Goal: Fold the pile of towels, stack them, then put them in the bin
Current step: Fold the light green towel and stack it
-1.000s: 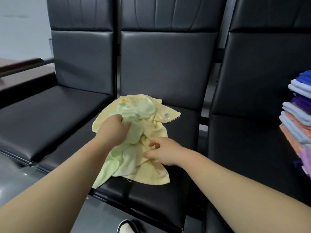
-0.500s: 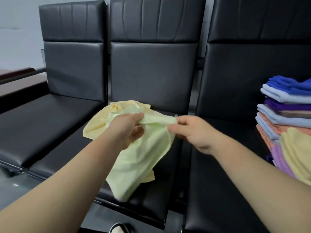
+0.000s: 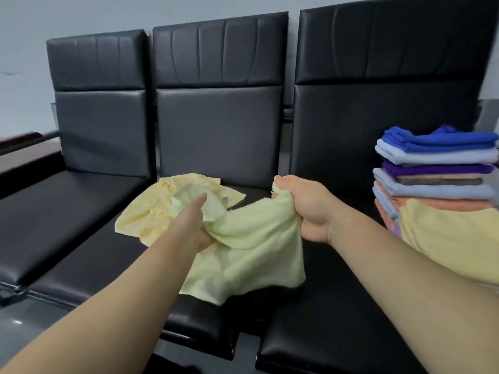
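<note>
Left hand (image 3: 194, 222) and right hand (image 3: 305, 209) are gripping the unfolded green towel (image 3: 251, 255); yellow towel (image 3: 151, 211) lying crumpled at 10 o'clock, tall folded stack (image 3: 437, 157) sitting at 3 o'clock, binning pending.

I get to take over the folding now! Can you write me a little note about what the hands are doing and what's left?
Left hand: grips one bunched end of the light green towel.
Right hand: grips the other end; the towel hangs between them, unfolded.
Yellow towel: crumpled on the middle seat.
Folded stack: on the right seat.
Done: many towels folded and stacked.
Left: fold the green and yellow towels, stack them, put all in the bin (not in view).
</note>
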Demonstrator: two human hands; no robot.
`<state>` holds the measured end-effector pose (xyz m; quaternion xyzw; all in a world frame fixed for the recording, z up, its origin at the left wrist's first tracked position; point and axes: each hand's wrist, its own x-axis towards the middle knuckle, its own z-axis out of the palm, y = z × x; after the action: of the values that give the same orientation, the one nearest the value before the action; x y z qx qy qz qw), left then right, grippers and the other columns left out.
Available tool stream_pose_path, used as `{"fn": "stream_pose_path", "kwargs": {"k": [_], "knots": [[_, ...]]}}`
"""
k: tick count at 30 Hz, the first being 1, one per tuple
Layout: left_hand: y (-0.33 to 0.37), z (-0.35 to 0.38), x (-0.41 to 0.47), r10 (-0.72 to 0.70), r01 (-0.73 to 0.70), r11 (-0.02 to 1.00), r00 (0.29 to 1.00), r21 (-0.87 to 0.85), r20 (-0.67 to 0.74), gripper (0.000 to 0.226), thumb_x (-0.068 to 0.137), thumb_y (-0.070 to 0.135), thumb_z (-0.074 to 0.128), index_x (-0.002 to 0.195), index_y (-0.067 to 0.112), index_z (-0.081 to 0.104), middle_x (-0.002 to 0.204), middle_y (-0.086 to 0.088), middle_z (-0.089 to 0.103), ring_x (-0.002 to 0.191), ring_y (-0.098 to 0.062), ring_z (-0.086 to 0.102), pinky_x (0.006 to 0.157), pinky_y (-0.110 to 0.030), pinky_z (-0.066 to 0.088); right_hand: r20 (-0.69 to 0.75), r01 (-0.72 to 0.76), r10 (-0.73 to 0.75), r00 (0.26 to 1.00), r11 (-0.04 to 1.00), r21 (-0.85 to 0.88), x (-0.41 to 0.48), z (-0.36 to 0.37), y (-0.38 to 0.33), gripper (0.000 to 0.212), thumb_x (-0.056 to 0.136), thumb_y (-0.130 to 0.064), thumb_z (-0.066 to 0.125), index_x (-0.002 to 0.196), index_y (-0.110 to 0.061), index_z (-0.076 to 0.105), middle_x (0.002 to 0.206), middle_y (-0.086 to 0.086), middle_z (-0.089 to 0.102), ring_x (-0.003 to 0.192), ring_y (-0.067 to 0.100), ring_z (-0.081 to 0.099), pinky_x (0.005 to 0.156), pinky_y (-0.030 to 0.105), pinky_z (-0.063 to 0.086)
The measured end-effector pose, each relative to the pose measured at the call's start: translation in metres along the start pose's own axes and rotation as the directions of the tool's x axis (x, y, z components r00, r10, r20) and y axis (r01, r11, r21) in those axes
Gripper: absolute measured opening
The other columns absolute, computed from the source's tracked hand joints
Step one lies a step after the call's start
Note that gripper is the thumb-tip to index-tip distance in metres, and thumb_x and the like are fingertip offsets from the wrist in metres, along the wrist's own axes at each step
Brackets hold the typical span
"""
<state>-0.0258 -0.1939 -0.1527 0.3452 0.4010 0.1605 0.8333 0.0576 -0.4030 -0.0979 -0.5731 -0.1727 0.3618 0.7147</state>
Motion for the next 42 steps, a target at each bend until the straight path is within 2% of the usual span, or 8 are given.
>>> {"fn": "stream_pose_path", "kwargs": {"k": [6, 11, 15, 20, 24, 33, 37, 42], "knots": [[-0.005, 0.067, -0.016, 0.239, -0.263, 0.898, 0.965, 0.354, 0.110, 0.014, 0.099, 0.004, 0.055, 0.087, 0.008, 0.060, 0.098, -0.018, 0.066, 0.073, -0.023, 0.064, 0.071, -0.034, 0.055, -0.200, 0.049, -0.144, 0.969, 0.907, -0.418, -0.021, -0.042, -0.008, 0.025, 0.104, -0.033, 0.055, 0.090, -0.013, 0.059, 0.084, 0.003, 0.055, 0.075, 0.019, 0.051, 0.072, 0.037, 0.044], [-0.046, 0.127, -0.021, 0.074, -0.336, 0.827, 0.859, 0.450, 0.506, 0.038, 0.099, 0.022, 0.061, 0.136, 0.022, 0.055, 0.128, -0.013, 0.067, 0.111, -0.033, 0.070, 0.091, -0.049, 0.058, -0.374, 0.084, -0.419, 0.827, 0.750, -0.656, -0.054, -0.087, -0.026, 0.037, 0.103, -0.033, 0.053, 0.074, -0.011, 0.044, 0.086, -0.001, 0.060, 0.077, 0.021, 0.052, 0.063, 0.037, 0.040], [-0.098, 0.142, -0.018, 0.006, -0.486, 0.389, 0.851, 0.783, 0.525, 0.064, 0.093, 0.048, 0.065, 0.149, 0.033, 0.039, 0.127, 0.000, 0.062, 0.111, -0.023, 0.065, 0.096, -0.041, 0.055, -0.388, -0.121, -0.296, 0.873, 0.639, -0.759, -0.061, -0.139, -0.014, 0.035, 0.100, -0.032, 0.055, 0.076, -0.006, 0.052, 0.115, 0.021, 0.070, 0.103, 0.043, 0.065, 0.079, 0.050, 0.050], [-0.123, 0.124, -0.014, -0.232, -0.659, -0.003, 0.732, 0.752, 0.641, 0.023, 0.084, 0.038, 0.076, 0.098, 0.022, 0.067, 0.088, 0.005, 0.070, 0.080, -0.016, 0.066, 0.080, -0.033, 0.058, -0.356, -0.269, -0.243, 0.902, 0.327, -0.906, -0.070, -0.159, 0.026, 0.044, 0.096, -0.041, 0.066, 0.136, -0.025, 0.058, 0.138, -0.002, 0.051, 0.120, 0.019, 0.057, 0.093, 0.031, 0.045], [-0.137, 0.097, -0.018, -0.415, -0.739, -0.252, 0.666, 0.624, 0.621, 0.007, 0.090, 0.035, 0.071, 0.094, 0.031, 0.068, 0.093, 0.017, 0.065, 0.090, -0.008, 0.063, 0.089, -0.034, 0.055, -0.235, -0.174, -0.215, 0.948, 0.268, -0.948, -0.075, -0.151, 0.048, 0.014, 0.094, -0.033, 0.068, 0.104, -0.031, 0.058, 0.110, -0.010, 0.060, 0.094, 0.011, 0.060, 0.084, 0.031, 0.051], [-0.141, 0.056, 0.006, -0.315, -0.716, -0.463, 0.684, 0.523, 0.658, 0.060, 0.104, 0.045, 0.052, 0.158, 0.032, 0.029, 0.167, 0.011, 0.020, 0.155, -0.011, 0.009, 0.125, -0.029, 0.008, -0.087, -0.101, 0.097, 0.991, 0.152, -0.983, -0.070, -0.149, 0.086, 0.030, 0.094, -0.041, 0.059, 0.122, -0.032, 0.061, 0.125, -0.014, 0.057, 0.114, 0.012, 0.055, 0.100, 0.029, 0.046], [-0.137, 0.054, 0.020, -0.116, -0.597, -0.527, 0.755, 0.605, 0.645, 0.056, 0.101, 0.046, 0.050, 0.154, 0.037, 0.035, 0.162, 0.012, 0.026, 0.150, -0.023, 0.021, 0.121, -0.044, 0.025, -0.028, -0.026, -0.014, 1.000, 0.112, -0.993, -0.054, -0.156, 0.095, 0.041, 0.100, -0.046, 0.057, 0.137, -0.028, 0.060, 0.142, -0.016, 0.053, 0.132, 0.011, 0.048, 0.112, 0.031, 0.039], [-0.138, 0.051, 0.020, -0.070, -0.719, -0.432, 0.628, 0.544, 0.775, 0.036, 0.090, 0.053, 0.065, 0.121, 0.036, 0.058, 0.124, 0.011, 0.050, 0.121, -0.017, 0.043, 0.104, -0.039, 0.043, -0.104, -0.095, -0.175, 0.979, 0.058, -0.994, -0.043, -0.158, 0.102, 0.020, 0.104, -0.033, 0.055, 0.111, -0.028, 0.073, 0.123, -0.009, 0.058, 0.117, 0.016, 0.051, 0.098, 0.035, 0.048]]}}
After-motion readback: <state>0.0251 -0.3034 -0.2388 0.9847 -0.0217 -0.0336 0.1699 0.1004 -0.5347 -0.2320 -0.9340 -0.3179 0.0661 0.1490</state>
